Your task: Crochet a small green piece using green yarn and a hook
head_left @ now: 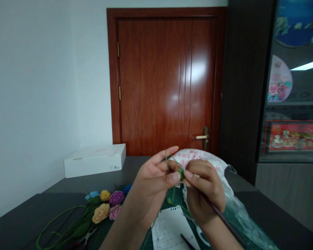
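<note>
My left hand (153,177) pinches a small green crochet piece (182,173) between thumb and fingers. Green yarn (166,160) runs over its raised index finger down to the piece. My right hand (207,184) is closed close beside it, fingertips meeting the piece. A long dark handle (219,212), seemingly of a crochet hook, comes out under the right palm and slants along the wrist. The hook's tip is hidden by the fingers. Below the hands, a spiral notepad (169,227) with handwriting lies on a green cutting mat (147,241).
Crocheted flowers (101,213) with green stems lie at left, beside small pliers (88,235). A black pen (187,241) rests on the notepad, scissors (202,236) next to it. A white plastic bag (224,170) sits behind my right hand; a white box (95,161) stands back left.
</note>
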Demonstrator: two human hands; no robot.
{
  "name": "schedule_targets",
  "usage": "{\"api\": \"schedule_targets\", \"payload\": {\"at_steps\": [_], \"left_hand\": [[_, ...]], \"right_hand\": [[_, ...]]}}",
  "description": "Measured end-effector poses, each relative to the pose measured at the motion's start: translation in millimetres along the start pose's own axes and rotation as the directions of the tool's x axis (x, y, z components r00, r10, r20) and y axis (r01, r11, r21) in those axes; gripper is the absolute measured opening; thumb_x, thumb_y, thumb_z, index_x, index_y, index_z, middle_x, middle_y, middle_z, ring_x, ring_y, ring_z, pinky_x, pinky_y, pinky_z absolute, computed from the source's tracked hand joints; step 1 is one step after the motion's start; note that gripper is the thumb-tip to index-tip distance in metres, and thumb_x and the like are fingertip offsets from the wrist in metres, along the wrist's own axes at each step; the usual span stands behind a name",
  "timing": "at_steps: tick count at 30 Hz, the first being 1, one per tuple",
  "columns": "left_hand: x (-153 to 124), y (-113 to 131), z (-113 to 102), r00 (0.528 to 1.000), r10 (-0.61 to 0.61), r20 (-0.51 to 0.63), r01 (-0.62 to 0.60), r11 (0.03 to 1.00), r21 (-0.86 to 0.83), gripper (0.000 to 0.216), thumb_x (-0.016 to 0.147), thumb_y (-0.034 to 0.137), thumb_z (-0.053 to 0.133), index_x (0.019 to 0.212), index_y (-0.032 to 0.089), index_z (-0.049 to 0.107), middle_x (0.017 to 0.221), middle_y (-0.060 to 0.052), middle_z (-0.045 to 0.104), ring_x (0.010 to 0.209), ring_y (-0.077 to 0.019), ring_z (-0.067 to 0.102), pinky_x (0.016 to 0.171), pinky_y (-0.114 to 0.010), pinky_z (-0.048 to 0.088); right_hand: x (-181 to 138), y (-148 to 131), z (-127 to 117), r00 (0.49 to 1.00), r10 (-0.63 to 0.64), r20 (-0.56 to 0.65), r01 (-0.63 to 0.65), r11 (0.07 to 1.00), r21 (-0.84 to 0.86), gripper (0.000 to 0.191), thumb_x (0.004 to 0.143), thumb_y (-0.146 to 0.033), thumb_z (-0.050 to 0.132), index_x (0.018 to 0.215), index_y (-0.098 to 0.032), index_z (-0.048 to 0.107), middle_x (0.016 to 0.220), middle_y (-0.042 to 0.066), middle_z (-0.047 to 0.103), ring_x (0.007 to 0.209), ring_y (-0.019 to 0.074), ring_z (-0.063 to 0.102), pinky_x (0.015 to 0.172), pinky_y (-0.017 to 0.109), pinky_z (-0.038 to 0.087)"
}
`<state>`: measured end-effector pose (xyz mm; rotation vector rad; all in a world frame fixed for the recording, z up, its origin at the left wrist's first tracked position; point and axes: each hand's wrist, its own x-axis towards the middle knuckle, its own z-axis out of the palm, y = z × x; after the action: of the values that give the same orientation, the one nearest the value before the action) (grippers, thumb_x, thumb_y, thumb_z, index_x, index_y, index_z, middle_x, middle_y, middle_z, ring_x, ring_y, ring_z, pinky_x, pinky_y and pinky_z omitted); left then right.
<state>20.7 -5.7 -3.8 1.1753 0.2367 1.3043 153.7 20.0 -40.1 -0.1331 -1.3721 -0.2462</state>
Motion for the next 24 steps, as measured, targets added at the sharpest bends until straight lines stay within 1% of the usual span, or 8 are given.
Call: {"api": "schedule_targets", "payload": {"at_steps": [2, 5, 8, 12, 14, 18, 20, 24], "left_hand": [[1, 1, -2, 0.996, -0.06, 0.067, 0.064, 0.996, -0.066, 0.059, 0.072, 0.008, 0.084, 0.128, 0.012, 0.066, 0.092, -0.007, 0.073, 0.087, -0.0166, 0.069, 0.084, -0.026, 0.051], [2, 6, -7, 0.988, -0.055, 0.146, 0.066, 0.995, -0.072, 0.055, 0.074, 0.008, 0.082, 0.127, 0.014, 0.067, 0.087, -0.007, 0.073, 0.084, -0.0181, 0.069, 0.082, -0.028, 0.051], [2, 10, -11, 0.98, -0.059, 0.189, 0.07, 0.996, -0.053, 0.046, 0.076, 0.01, 0.081, 0.121, 0.014, 0.071, 0.082, -0.005, 0.071, 0.08, -0.0173, 0.067, 0.08, -0.027, 0.05], [5, 10, -16, 0.983, -0.018, 0.182, 0.015, 1.0, 0.02, 0.036, 0.076, 0.01, 0.081, 0.111, 0.016, 0.075, 0.083, -0.004, 0.071, 0.084, -0.0168, 0.067, 0.083, -0.027, 0.051], [6, 10, -17, 0.988, 0.041, 0.147, -0.057, 0.993, 0.104, 0.034, 0.076, 0.008, 0.082, 0.109, 0.017, 0.077, 0.087, -0.004, 0.073, 0.086, -0.0158, 0.067, 0.083, -0.026, 0.051], [5, 11, -15, 0.991, 0.102, 0.089, -0.12, 0.967, 0.225, 0.034, 0.075, 0.009, 0.084, 0.108, 0.019, 0.078, 0.097, -0.004, 0.075, 0.091, -0.014, 0.067, 0.081, -0.022, 0.05], [4, 12, -14, 0.992, 0.105, 0.069, -0.119, 0.961, 0.252, 0.034, 0.074, 0.01, 0.085, 0.106, 0.019, 0.079, 0.092, -0.003, 0.074, 0.088, -0.013, 0.066, 0.08, -0.022, 0.05], [4, 13, -13, 0.992, 0.116, 0.046, -0.125, 0.954, 0.273, 0.032, 0.074, 0.01, 0.085, 0.104, 0.019, 0.08, 0.086, -0.001, 0.07, 0.084, -0.0117, 0.064, 0.079, -0.021, 0.051]], "right_hand": [[0, -2, 6, 0.982, 0.177, -0.071, -0.16, 0.968, 0.194, 0.011, 0.093, -0.016, 0.063, 0.096, -0.026, 0.068, 0.076, 0.0, 0.064, 0.074, 0.0185, 0.064, 0.068, 0.035, 0.052], [5, -7, 14, 0.888, 0.457, -0.051, -0.381, 0.793, 0.475, 0.009, 0.1, -0.026, 0.056, 0.094, -0.025, 0.062, 0.071, -0.001, 0.061, 0.068, 0.0174, 0.062, 0.06, 0.031, 0.051], [12, -10, 13, 0.834, 0.55, 0.054, -0.462, 0.641, 0.613, 0.015, 0.102, -0.031, 0.05, 0.092, -0.025, 0.058, 0.065, -0.003, 0.057, 0.06, 0.0164, 0.057, 0.057, 0.029, 0.049], [15, -9, 9, 0.767, 0.606, 0.213, -0.576, 0.502, 0.645, 0.021, 0.103, -0.034, 0.05, 0.088, -0.023, 0.059, 0.064, -0.002, 0.055, 0.063, 0.0153, 0.055, 0.06, 0.028, 0.048], [13, -8, 9, 0.754, 0.619, 0.22, -0.598, 0.509, 0.619, 0.019, 0.101, -0.036, 0.055, 0.088, -0.023, 0.062, 0.075, 0.0, 0.06, 0.072, 0.0152, 0.06, 0.068, 0.028, 0.05], [6, -8, 11, 0.795, 0.588, 0.15, -0.57, 0.639, 0.516, 0.012, 0.099, -0.032, 0.061, 0.093, -0.024, 0.067, 0.093, 0.002, 0.068, 0.092, 0.0168, 0.065, 0.089, 0.033, 0.05], [5, -8, 11, 0.793, 0.596, 0.126, -0.572, 0.656, 0.493, 0.011, 0.1, -0.032, 0.061, 0.094, -0.025, 0.067, 0.09, 0.001, 0.069, 0.092, 0.0168, 0.067, 0.089, 0.033, 0.05], [6, -6, 9, 0.772, 0.629, 0.095, -0.574, 0.623, 0.531, 0.013, 0.101, -0.035, 0.059, 0.094, -0.026, 0.065, 0.086, -0.001, 0.069, 0.087, 0.0161, 0.068, 0.08, 0.03, 0.052]]}}
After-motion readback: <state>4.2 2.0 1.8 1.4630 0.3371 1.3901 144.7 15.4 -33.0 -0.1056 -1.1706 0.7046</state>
